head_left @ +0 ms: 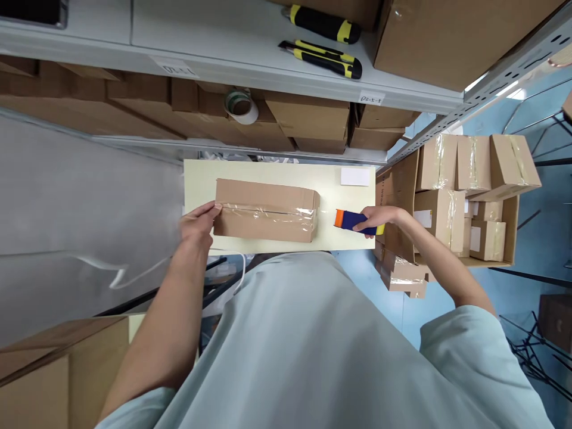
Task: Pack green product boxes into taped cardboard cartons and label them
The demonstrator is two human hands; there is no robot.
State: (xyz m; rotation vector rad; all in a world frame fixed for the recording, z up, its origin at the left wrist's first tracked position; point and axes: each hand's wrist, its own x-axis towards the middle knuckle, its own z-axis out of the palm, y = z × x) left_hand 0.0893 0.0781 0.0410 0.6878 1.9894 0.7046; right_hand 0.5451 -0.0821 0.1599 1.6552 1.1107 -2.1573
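A long, low cardboard box [267, 226] lies flat on the cream tabletop [277, 170], with shiny clear tape along its lengthwise seam and over its right end. My left hand [197, 223] pinches the box's left end, thumb and fingers together at the seam. To the right of the box, apart from it, my right hand [378, 219] is wrapped round a dark blue block-shaped object [351, 220] with an orange end and a yellow end. What kind of object it is I cannot make out. Its orange end points toward the box.
A white label [355, 176] lies at the table's back right. Behind stands a shelf [214, 36] with two utility knives [324, 42], a tape roll [242, 106] and cartons. At right, a large open carton [512, 232] holds several taped boxes. A grey wall rises at left.
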